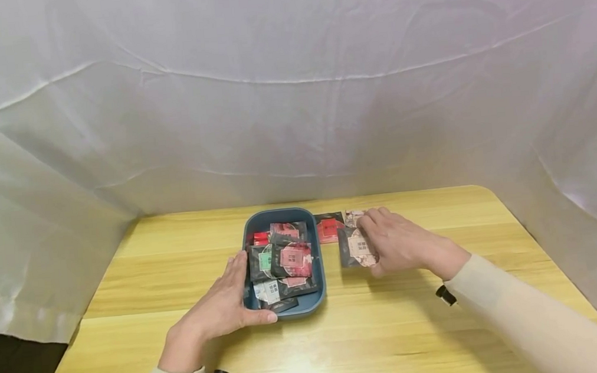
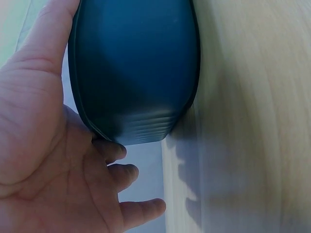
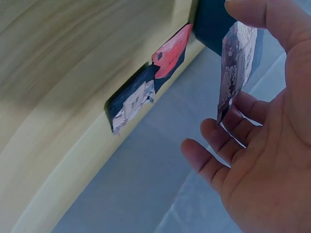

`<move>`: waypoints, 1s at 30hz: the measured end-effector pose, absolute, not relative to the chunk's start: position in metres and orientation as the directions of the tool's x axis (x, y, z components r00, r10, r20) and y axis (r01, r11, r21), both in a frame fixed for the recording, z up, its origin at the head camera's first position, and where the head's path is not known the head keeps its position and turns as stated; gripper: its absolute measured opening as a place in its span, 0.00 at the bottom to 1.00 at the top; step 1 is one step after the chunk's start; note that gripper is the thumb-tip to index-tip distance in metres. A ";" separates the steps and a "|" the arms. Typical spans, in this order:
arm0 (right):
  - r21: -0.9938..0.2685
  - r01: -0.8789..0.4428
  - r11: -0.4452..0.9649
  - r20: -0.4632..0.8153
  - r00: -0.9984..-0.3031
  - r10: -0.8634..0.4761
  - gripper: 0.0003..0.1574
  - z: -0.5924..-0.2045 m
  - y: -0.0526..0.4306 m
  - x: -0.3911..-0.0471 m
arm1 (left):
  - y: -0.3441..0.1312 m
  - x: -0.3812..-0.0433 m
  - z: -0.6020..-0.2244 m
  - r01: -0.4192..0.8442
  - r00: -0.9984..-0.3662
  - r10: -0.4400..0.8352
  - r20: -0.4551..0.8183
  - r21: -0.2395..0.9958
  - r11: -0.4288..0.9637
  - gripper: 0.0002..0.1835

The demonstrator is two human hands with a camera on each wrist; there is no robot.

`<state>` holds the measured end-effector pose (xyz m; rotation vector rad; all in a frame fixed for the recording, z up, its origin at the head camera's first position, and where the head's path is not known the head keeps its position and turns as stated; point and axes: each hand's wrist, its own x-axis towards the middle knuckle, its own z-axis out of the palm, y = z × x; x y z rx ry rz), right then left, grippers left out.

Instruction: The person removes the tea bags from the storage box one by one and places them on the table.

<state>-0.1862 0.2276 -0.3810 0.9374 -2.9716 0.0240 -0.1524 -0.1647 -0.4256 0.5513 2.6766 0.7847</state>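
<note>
Packet (image 1: 357,246): pinched in fingers (image 3: 216,136) of right hand (image 1: 396,240), just above worktop (image 1: 344,348), right of box (image 1: 309,305); box braced by left hand (image 1: 223,305), fingers spread wide, probably to prevent sliding

We note: blue rounded-rectangular plastic tray (image 1: 322,279), smooth, matt, outer wall (image 2: 146,127) ribbed in part; square dark film-like sachets (image 1: 292,260), slightly glossy; flat yellow wood-grain tabletop (image 1: 179,280), smooth, reflective; pale grey cloth backdrop (image 1: 293,127), satiny, creased.
</note>
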 end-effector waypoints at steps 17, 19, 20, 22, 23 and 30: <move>-0.020 -0.517 0.856 -0.017 -0.856 -0.517 0.50 -0.388 0.248 -0.187 | -0.164 -0.152 -0.423 0.273 -0.881 0.437 -0.180 0.561 0.781 0.79; -0.021 -0.505 0.863 -0.020 -0.863 -0.505 0.51 -0.389 0.253 -0.189 | -0.165 -0.152 -0.423 0.272 -0.881 0.437 -0.180 0.563 0.781 0.79; -0.020 -0.498 0.867 -0.021 -0.867 -0.499 0.52 -0.390 0.256 -0.191 | -0.165 -0.152 -0.424 0.272 -0.881 0.437 -0.181 0.562 0.781 0.79; -0.015 -0.484 0.875 -0.026 -0.874 -0.484 0.52 -0.391 0.265 -0.195 | -0.165 -0.152 -0.424 0.274 -0.881 0.438 -0.181 0.560 0.782 0.79; -0.015 -0.474 0.880 -0.036 -0.880 -0.474 0.51 -0.392 0.270 -0.198 | -0.165 -0.152 -0.424 0.278 -0.880 0.439 -0.179 0.556 0.783 0.79; 0.028 -0.384 0.923 -0.109 -0.919 -0.379 0.47 -0.400 0.304 -0.222 | -0.165 -0.153 -0.423 0.310 -0.878 0.452 -0.159 0.531 0.788 0.79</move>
